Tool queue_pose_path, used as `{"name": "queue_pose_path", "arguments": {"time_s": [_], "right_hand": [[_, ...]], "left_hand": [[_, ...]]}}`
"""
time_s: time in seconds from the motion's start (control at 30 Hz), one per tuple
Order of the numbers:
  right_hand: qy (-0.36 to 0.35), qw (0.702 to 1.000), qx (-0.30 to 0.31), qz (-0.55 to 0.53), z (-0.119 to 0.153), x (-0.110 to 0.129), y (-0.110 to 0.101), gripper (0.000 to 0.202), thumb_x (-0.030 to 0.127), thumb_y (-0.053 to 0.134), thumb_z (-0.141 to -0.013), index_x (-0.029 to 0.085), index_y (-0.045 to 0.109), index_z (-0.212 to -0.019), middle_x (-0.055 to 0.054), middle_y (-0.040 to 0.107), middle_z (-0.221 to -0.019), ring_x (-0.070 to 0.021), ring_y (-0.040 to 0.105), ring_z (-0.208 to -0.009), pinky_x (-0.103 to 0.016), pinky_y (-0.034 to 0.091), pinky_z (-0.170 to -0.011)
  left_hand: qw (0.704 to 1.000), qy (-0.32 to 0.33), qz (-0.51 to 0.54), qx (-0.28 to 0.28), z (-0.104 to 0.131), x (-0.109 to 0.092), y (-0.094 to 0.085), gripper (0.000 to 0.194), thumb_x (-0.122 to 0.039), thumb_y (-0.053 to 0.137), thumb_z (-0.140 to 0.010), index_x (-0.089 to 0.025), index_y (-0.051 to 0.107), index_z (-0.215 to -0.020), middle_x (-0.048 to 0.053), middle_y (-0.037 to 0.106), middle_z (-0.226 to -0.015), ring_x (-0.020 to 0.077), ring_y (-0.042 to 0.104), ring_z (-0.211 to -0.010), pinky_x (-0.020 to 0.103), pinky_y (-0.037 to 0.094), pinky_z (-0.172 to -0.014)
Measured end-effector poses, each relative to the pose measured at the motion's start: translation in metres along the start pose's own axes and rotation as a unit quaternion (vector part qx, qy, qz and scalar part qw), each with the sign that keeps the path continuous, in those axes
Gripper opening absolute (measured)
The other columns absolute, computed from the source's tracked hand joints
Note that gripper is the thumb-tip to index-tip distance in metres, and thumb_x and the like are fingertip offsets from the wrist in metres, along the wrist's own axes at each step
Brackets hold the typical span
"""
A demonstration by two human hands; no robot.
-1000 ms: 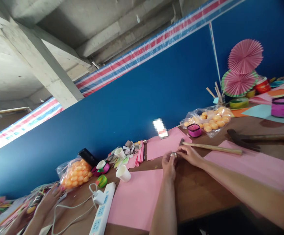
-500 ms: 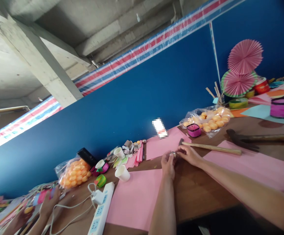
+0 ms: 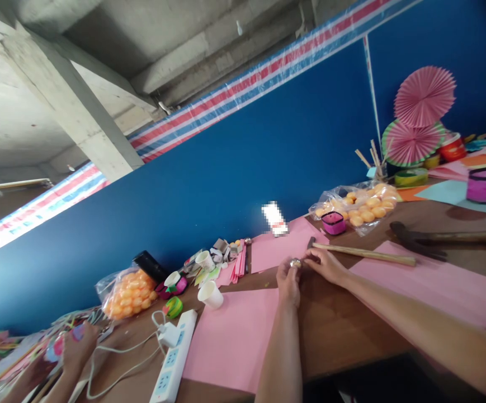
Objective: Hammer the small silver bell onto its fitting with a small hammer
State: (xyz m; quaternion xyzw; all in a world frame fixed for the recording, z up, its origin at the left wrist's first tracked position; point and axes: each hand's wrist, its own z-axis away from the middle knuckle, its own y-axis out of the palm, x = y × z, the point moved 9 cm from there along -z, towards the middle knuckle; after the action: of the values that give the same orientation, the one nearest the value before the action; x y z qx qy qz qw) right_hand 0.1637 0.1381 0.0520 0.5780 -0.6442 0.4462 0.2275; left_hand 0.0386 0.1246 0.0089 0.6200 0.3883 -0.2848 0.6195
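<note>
Just above the brown tabletop, my left hand [image 3: 288, 284] grips a small shiny silver ball [image 3: 296, 262] between thumb and fingers. My right hand [image 3: 325, 267] is close on the right, its thumb and fingers pinched together beside the ball. Whatever those right fingertips hold is too small to make out. Beyond the right hand lies a hammer [image 3: 364, 254] with a pale wooden handle. Pink paper sheets [image 3: 230, 336] lie to the left of my left forearm, and another pink sheet [image 3: 431, 285] is under and beyond the right forearm.
A white paper cup [image 3: 210, 295] and a power strip [image 3: 173, 358] with a cable stand left. Bags of orange balls [image 3: 129, 296] sit at the back. A dark-headed hammer [image 3: 419, 238] lies at right. Another person's hands [image 3: 75, 350] work at far left.
The silver ball has turned slightly in my left fingers, while both my hands stay almost in place. At far left, the other person's hands have turned their colourful item. The view has shifted slightly.
</note>
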Motion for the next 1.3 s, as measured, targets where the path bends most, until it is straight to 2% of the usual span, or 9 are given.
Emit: {"name": "queue_pose_path", "arguments": {"time_s": [0.23, 0.53, 0.77, 1.03, 1.13, 1.3], "right_hand": [[-0.006, 1.0, -0.004, -0.01, -0.002, -0.003, 0.0, 0.012, 0.027, 0.051, -0.077, 0.018, 0.06, -0.078, -0.003, 0.063, -0.075, -0.0183, 0.058, -0.072, -0.029, 0.044, -0.066], [-0.004, 0.999, -0.022, -0.026, -0.002, -0.006, -0.002, 0.013, 0.029, 0.052, -0.077, 0.018, 0.06, -0.077, -0.002, 0.062, -0.073, -0.0167, 0.056, -0.068, -0.028, 0.042, -0.063], [0.04, 0.996, -0.026, -0.074, -0.004, -0.019, -0.002, 0.021, 0.037, 0.053, -0.076, 0.017, 0.059, -0.077, 0.003, 0.053, -0.056, -0.011, 0.045, -0.048, -0.024, 0.036, -0.048], [0.038, 0.997, -0.014, -0.071, -0.004, -0.01, -0.003, 0.022, 0.038, 0.056, -0.073, 0.017, 0.061, -0.074, -0.001, 0.061, -0.067, -0.0139, 0.052, -0.06, -0.027, 0.04, -0.058], [0.05, 0.995, -0.015, -0.087, -0.004, -0.016, -0.002, 0.024, 0.04, 0.057, -0.072, 0.016, 0.06, -0.074, -0.001, 0.061, -0.067, -0.0141, 0.053, -0.06, -0.027, 0.041, -0.058], [0.058, 0.994, -0.02, -0.095, -0.004, -0.017, -0.003, 0.026, 0.042, 0.057, -0.071, 0.016, 0.059, -0.073, -0.001, 0.059, -0.064, -0.0131, 0.051, -0.057, -0.026, 0.041, -0.056]], "left_hand": [[1.0, -0.005, -0.008, 0.003, -0.001, 0.003, -0.001, 0.037, -0.024, 0.073, -0.062, -0.016, 0.06, -0.096, 0.006, 0.064, -0.093, 0.0168, 0.06, -0.088, 0.034, 0.043, -0.087], [1.0, -0.007, -0.025, 0.0, 0.0, 0.002, -0.002, 0.038, -0.026, 0.07, -0.066, -0.018, 0.058, -0.101, 0.007, 0.062, -0.101, 0.0198, 0.058, -0.095, 0.036, 0.047, -0.083], [0.994, 0.035, -0.1, 0.026, -0.004, 0.003, -0.006, 0.047, -0.025, 0.07, -0.066, -0.018, 0.054, -0.11, 0.008, 0.062, -0.105, 0.021, 0.055, -0.101, 0.034, 0.044, -0.088], [0.986, 0.045, -0.155, 0.027, -0.004, 0.002, -0.007, 0.053, -0.025, 0.068, -0.067, -0.015, 0.05, -0.116, 0.012, 0.06, -0.109, 0.0226, 0.056, -0.1, 0.035, 0.044, -0.087], [0.981, 0.063, -0.184, 0.009, -0.001, -0.005, -0.006, 0.049, -0.024, 0.069, -0.066, -0.013, 0.052, -0.11, 0.013, 0.061, -0.107, 0.0225, 0.058, -0.097, 0.034, 0.045, -0.084], [0.977, 0.079, -0.192, 0.037, 0.002, -0.011, 0.001, 0.039, -0.024, 0.067, -0.068, -0.014, 0.056, -0.104, 0.011, 0.063, -0.102, 0.0212, 0.059, -0.096, 0.034, 0.045, -0.085]]}}
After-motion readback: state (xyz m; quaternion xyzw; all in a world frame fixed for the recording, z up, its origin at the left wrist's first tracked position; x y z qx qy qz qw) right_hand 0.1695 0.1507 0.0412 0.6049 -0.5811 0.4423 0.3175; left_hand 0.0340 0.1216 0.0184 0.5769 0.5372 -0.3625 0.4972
